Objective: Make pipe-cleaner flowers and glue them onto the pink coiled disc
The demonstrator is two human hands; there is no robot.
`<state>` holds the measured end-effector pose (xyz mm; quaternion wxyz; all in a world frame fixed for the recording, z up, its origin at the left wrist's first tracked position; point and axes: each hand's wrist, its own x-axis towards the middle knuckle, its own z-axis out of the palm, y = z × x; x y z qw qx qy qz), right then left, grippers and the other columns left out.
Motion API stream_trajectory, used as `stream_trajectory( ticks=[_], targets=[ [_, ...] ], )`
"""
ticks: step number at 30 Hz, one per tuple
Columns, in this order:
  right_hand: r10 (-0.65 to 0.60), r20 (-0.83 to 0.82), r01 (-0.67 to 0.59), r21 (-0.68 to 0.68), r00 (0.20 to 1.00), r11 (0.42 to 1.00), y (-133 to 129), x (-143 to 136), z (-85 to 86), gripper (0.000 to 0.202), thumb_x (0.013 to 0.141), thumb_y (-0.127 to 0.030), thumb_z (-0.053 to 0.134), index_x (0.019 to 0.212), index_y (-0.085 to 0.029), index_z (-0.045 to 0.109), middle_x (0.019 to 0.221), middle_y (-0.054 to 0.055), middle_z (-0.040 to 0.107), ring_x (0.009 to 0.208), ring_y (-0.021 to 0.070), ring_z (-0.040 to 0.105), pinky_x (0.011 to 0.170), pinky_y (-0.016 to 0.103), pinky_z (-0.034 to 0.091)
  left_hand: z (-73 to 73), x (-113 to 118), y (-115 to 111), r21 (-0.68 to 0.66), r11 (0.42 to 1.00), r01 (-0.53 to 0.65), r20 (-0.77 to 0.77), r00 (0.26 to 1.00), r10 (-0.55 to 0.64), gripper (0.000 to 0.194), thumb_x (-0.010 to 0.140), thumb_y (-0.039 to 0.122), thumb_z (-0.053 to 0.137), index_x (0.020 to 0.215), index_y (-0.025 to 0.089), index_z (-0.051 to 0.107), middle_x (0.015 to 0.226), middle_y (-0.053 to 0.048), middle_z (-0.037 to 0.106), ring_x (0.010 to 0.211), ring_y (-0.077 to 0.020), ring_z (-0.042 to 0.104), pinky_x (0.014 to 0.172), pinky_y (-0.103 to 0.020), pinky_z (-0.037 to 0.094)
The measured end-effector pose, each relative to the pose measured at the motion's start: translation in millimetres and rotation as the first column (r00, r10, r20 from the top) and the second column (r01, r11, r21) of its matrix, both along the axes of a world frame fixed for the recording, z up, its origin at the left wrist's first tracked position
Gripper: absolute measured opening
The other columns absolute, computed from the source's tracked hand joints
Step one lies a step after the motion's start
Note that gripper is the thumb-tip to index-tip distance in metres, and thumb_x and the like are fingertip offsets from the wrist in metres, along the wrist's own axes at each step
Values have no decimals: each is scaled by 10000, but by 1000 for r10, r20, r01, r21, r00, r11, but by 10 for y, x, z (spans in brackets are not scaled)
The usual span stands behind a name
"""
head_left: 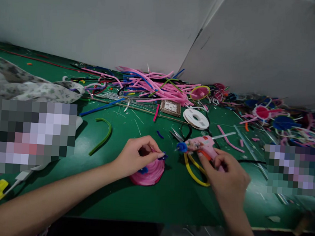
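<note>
My left hand (144,153) is closed in a pinch on a small dark blue piece (165,156), which looks like a bit of pipe cleaner. Below it on the green table lies a round pink coiled disc (153,173) with a blue bit on its left part. In my right hand (228,171) is a pink hot glue gun (205,146), its nozzle pointing left, with a blue cover near the tip and a clear glue stick at its back. Beside the gun are scissors (176,134), partly hidden, and a bent yellow pipe cleaner (192,174).
A pile of pink pipe cleaners (159,87) lies along the wall. Nearer are a white spool (196,118), a small framed piece (170,108) and a curved green pipe cleaner (106,137). Patterned cloth (41,88) sits at left; finished-looking colourful pieces (263,111) crowd the right.
</note>
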<state>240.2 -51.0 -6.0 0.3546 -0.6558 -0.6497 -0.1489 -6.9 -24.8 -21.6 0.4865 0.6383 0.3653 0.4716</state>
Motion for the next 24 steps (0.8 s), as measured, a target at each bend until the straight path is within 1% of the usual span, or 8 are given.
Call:
stream_trajectory(
  ticks=[6, 9, 11, 13, 15, 18, 21, 24],
  targets=[
    [-88, 60, 96, -143, 994, 985, 319, 77, 15, 391, 713, -397, 653, 567, -229, 331, 640, -20, 596, 549, 150, 525, 553, 271, 338, 3, -8, -23, 13, 1000, -11, -25, 1000, 12, 132, 759, 254, 701, 716, 159, 620, 559, 31, 607, 482, -68, 502, 463, -174, 371],
    [-94, 106, 111, -163, 990, 980, 373, 103, -27, 361, 728, -409, 633, 578, -229, 358, 638, -11, 597, 556, 156, 513, 561, 277, 339, 10, -8, -21, 11, 1000, -14, -30, 999, 14, 135, 762, 260, 695, 712, 162, 617, 541, 39, 590, 470, -69, 493, 453, -175, 365],
    [-73, 131, 88, -110, 989, 990, 357, 81, -13, 279, 750, -399, 619, 621, -223, 445, 692, 18, 624, 647, 190, 556, 601, 290, 366, 10, -6, -16, 7, 1000, -11, -35, 999, 12, 137, 763, 269, 695, 720, 163, 620, 556, 34, 598, 482, -73, 502, 460, -178, 372],
    [-6, 112, 11, -37, 994, 999, 301, -7, 45, 189, 784, -372, 605, 711, -209, 544, 762, 46, 648, 737, 214, 577, 660, 311, 400, 6, -6, -13, 1, 1000, -13, -39, 999, 13, 143, 763, 279, 697, 726, 163, 623, 568, 28, 605, 493, -76, 509, 468, -182, 377],
    [131, 16, -130, -31, 991, 991, 217, -163, 127, 151, 817, -346, 592, 777, -202, 606, 788, 50, 655, 739, 201, 582, 679, 315, 427, 3, -6, -13, -6, 1000, -14, -41, 999, 14, 148, 762, 287, 698, 728, 163, 626, 570, 25, 609, 496, -79, 512, 471, -185, 381],
    [351, -231, -395, -180, 907, 901, 85, -451, 229, 139, 826, -321, 604, 741, -218, 643, 753, 28, 651, 706, 177, 589, 593, 282, 432, 5, -7, -17, -9, 1000, -18, -44, 999, 18, 149, 761, 290, 699, 726, 163, 629, 584, 17, 625, 507, -86, 529, 479, -190, 391],
    [355, -411, -501, -333, 840, 799, 6, -660, 253, 141, 836, -294, 592, 750, -212, 667, 750, 28, 646, 684, 162, 576, 524, 258, 402, 16, -7, -19, -12, 1000, -18, -38, 999, 17, 147, 758, 284, 703, 725, 161, 630, 579, 21, 625, 495, -81, 525, 469, -185, 381],
    [292, -504, -522, -408, 813, 749, -9, -731, 228, 143, 840, -285, 581, 767, -209, 678, 763, 26, 645, 663, 151, 556, 519, 250, 394, 22, -6, -21, -20, 1000, -8, -32, 999, 8, 152, 759, 289, 706, 726, 160, 631, 576, 24, 620, 490, -76, 519, 462, -179, 373]
  ],
)
